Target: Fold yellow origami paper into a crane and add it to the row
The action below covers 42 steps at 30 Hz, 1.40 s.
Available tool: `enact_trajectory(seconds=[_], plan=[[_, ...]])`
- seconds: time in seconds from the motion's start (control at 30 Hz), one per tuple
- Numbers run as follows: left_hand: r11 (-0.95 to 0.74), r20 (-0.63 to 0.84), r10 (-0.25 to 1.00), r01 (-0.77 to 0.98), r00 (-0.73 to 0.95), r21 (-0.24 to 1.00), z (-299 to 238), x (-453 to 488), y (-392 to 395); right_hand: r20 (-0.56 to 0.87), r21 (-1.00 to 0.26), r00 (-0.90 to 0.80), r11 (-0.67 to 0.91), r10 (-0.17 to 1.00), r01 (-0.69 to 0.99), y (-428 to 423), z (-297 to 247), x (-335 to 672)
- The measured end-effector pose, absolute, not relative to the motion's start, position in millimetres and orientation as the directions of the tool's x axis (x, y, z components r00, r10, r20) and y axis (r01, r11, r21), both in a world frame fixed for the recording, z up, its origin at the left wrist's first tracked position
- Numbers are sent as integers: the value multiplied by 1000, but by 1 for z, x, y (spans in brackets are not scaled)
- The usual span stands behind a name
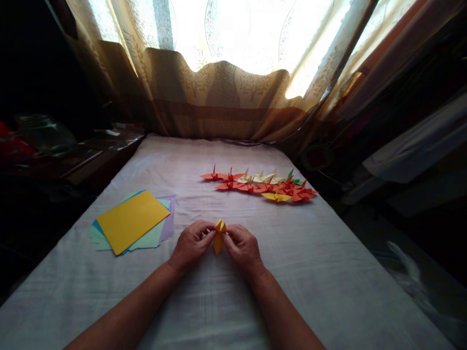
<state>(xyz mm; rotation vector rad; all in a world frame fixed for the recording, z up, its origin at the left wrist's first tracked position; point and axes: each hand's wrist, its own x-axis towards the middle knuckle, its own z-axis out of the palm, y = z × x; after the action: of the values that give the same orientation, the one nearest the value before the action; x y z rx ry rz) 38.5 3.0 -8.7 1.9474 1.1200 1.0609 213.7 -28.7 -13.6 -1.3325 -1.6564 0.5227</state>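
Yellow paper fold (219, 237) sits between my left hand (191, 244) and right hand (242, 247), fingertips of both pinched shut on its upper flaps; I judge it feather-light, thin and easily creased, best gripped at the folded edges.

A small folded piece (219, 239) is showing as thin matt paper with crisp creases, and the bare left hand (191, 245) and right hand (243, 248) are pinching it between their fingertips. The tabletop (310, 277) is wearing a pale woven cloth, matt and softly wrinkled. A stack of flat sheets (131, 221) is lying there, looking like smooth matt paper. A row of folded cranes (262, 187) is looking like the same thin matt paper, sharply creased. Behind, a tan curtain (219, 104) is hanging as soft patterned fabric with a faint sheen, and a sheer lace curtain (251, 29) is glowing above it. At the far left, a clear crinkled wrapping (44, 133) is glinting like glossy plastic
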Motion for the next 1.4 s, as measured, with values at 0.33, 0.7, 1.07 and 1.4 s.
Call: enact_trajectory(seconds=[0.33, 0.7, 1.07, 1.4], plan=[[-548, 412, 832, 432, 371, 716, -10, 35, 4, 404, -778, -4, 346, 915, 524, -27, -21, 215], [-484, 339, 872, 514, 354, 708, -8, 32, 5, 355, -776, -38, 318, 934, 544, -27, -19, 223], [-492, 318, 864, 524, 389, 695, -10, 32, 4, 329, -712, -70, 296, 942, 637, -27, -16, 222], [-473, 274, 869, 525, 412, 708, -5, 30, 4, 341, -680, -79, 304, 937, 667, -27, -18, 222]])
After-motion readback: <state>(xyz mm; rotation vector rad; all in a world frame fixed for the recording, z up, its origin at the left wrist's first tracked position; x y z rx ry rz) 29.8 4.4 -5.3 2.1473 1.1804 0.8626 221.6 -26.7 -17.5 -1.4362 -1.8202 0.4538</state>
